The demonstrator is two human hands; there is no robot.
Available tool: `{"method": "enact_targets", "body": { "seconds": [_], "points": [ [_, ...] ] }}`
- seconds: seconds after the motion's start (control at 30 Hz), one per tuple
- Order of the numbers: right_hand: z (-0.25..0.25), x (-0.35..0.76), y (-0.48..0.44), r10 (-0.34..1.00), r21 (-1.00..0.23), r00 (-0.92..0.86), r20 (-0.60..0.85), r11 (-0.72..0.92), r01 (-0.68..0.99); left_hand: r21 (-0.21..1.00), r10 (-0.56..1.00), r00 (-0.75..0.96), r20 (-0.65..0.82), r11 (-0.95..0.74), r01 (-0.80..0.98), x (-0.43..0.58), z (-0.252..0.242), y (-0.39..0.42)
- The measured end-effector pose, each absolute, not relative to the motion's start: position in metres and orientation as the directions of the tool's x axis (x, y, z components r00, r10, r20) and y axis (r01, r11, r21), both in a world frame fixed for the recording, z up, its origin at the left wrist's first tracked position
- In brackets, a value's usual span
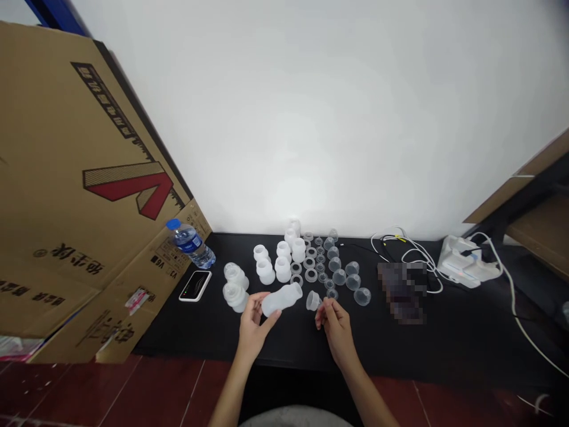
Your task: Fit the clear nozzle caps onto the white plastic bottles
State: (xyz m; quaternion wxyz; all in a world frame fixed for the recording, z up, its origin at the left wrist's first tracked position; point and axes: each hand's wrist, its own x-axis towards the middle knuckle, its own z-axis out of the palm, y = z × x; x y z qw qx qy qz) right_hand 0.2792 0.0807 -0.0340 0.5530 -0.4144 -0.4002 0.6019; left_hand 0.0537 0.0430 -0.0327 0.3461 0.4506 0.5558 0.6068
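My left hand (pixel 254 327) holds a frosted white plastic bottle (pixel 281 299) lying on its side, its narrow end pointing right. My right hand (pixel 335 327) pinches a small clear plastic cup (pixel 313 300) at its fingertips, a short gap from the bottle's neck. Just beyond the hands stand rows of frosted white bottle parts (pixel 275 261), small clear rings (pixel 310 263) and clear domed cups (pixel 342 276). More frosted pieces (pixel 234 286) stand to the left of my left hand.
All this lies on a black tabletop (pixel 222 338). At left lean large cardboard sheets (pixel 89 196), with a water bottle (pixel 191 244) and a phone (pixel 195 285) before them. At right lie white cables (pixel 413 252), a blurred patch (pixel 402 292) and a white device (pixel 464 263). A white wall rises behind.
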Motion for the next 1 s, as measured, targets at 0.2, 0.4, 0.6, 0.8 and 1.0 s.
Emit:
{"method": "enact_targets", "body": {
  "seconds": [0.2, 0.4, 0.6, 0.8, 1.0],
  "points": [
    [-0.038, 0.282, 0.080, 0.995, -0.947, -0.078, -0.057, -0.079, -0.311, 0.993, 0.936, -0.339, 0.095, -0.112, -0.032, 0.050, -0.024, 0.048],
    [-0.036, 0.282, 0.079, 0.996, -0.972, -0.088, -0.009, -0.029, -0.232, 0.986, 0.920, -0.381, 0.088, -0.134, -0.097, 0.054, -0.024, 0.051],
    [-0.034, 0.282, 0.079, 0.998, -0.974, -0.062, 0.005, -0.010, -0.227, 0.987, 0.935, -0.345, 0.084, -0.127, -0.102, 0.058, -0.018, 0.049],
    [-0.034, 0.284, 0.078, 0.997, -0.989, -0.078, 0.017, 0.005, -0.151, 0.988, 0.928, -0.360, 0.093, -0.131, -0.081, 0.058, -0.015, 0.048],
    [-0.031, 0.284, 0.077, 0.994, -0.991, -0.101, 0.032, 0.018, -0.131, 0.988, 0.922, -0.375, 0.094, -0.132, -0.076, 0.056, -0.015, 0.048]
  ]
}}
